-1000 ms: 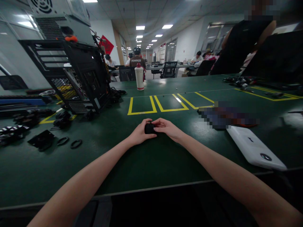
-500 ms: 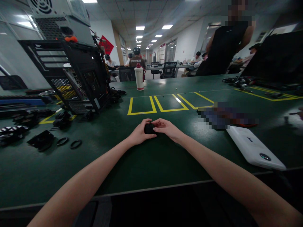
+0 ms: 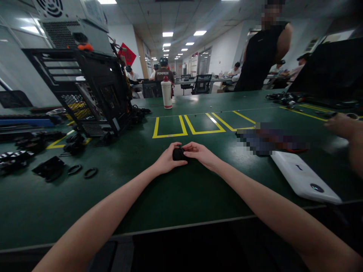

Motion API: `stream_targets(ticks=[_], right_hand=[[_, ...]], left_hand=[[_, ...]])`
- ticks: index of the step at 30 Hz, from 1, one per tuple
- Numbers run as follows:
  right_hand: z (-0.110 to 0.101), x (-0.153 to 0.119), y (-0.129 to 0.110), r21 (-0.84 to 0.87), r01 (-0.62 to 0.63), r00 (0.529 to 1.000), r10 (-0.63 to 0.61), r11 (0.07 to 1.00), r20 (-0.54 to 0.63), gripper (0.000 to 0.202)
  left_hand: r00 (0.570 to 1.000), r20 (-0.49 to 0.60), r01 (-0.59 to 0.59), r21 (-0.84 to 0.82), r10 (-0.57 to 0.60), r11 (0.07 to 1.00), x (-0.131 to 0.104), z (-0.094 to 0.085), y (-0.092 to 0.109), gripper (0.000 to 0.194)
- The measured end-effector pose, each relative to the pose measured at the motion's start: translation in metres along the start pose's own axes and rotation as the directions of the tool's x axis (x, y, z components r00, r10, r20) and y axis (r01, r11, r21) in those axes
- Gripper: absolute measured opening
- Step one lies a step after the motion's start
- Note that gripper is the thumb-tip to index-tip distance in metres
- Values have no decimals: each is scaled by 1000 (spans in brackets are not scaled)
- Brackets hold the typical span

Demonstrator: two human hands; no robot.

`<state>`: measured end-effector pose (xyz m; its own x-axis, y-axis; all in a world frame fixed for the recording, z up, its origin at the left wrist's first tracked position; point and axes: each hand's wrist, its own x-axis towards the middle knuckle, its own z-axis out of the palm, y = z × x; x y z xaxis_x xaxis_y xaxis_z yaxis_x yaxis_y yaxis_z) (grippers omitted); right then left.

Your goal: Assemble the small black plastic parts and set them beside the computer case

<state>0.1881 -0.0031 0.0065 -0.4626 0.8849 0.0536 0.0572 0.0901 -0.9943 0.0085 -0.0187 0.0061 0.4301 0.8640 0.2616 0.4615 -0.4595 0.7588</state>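
A: What's the surface like?

B: A dark green tabletop [image 3: 176, 196] with yellow boxes [image 3: 170, 127] taped across its middle. An open black PC case [image 3: 93, 90] stands at upper left, with black rings [image 3: 91, 172] and loose parts lying below it at left. A white bottle [image 3: 166, 93] stands at upper centre, and a white device [image 3: 304, 177] lies at right.

A: And the room?

B: A long office with ceiling lights. People sit at far desks, and a person in black [image 3: 262, 56] stands at upper right.

A: The hands?

B: They meet at centre frame on a small black part [image 3: 178, 153], which sits low, at or just above the tabletop. The left hand [image 3: 168, 158] is curled around it, and the right hand [image 3: 200, 153] has its fingers [image 3: 189, 146] pinching it from the other side.

A: Anything changed since half a second ago?

B: The hands and the part have stayed put. The person in black now stands more upright, and another person's hand [image 3: 342, 126] has come in at the right edge.
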Motion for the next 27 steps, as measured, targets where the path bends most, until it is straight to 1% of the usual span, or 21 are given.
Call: stream_targets(ticks=[2,4,7,10,13,16,19,21,23,25,27], right_hand=[[-1,-2,-3,35,7,999,-9,999,36,28],[-2,-2,-4,81,-9,999,5,997,41,29],[0,2,-1,126,-49,998,53,991,-29,28],[2,6,3,32,-84,993,86,996,-82,25],[3,5,3,-72,-67,996,62,995,-69,24],[1,2,0,-35,-19,1000,18,999,-25,23],[-1,0,-3,40,-21,999,20,999,29,31],[-1,1,-2,70,-49,999,49,996,11,32],[0,4,0,75,-77,996,80,994,-35,29],[1,5,1,33,-90,993,92,995,-67,25],[1,5,2,-28,-83,994,81,996,-69,24]], left_hand=[[1000,-2,-3,0,3,1000,0,0,-1,67],[1000,2,-2,0,2,1000,0,0,-1,67],[1000,10,3,1,-3,1000,0,-1,-1,68],[1000,14,7,6,-7,1000,0,-1,0,68],[1000,15,10,12,-10,1000,0,-1,1,67],[1000,-3,7,16,-7,1000,0,-1,1,67],[1000,-14,0,16,0,1000,1,0,-1,67],[1000,-12,-1,11,1,1000,1,0,-1,67],[1000,-11,0,8,0,1000,1,0,-1,67],[1000,-9,1,8,-1,1000,1,0,-1,67],[1000,-8,0,6,0,1000,1,0,0,67]])
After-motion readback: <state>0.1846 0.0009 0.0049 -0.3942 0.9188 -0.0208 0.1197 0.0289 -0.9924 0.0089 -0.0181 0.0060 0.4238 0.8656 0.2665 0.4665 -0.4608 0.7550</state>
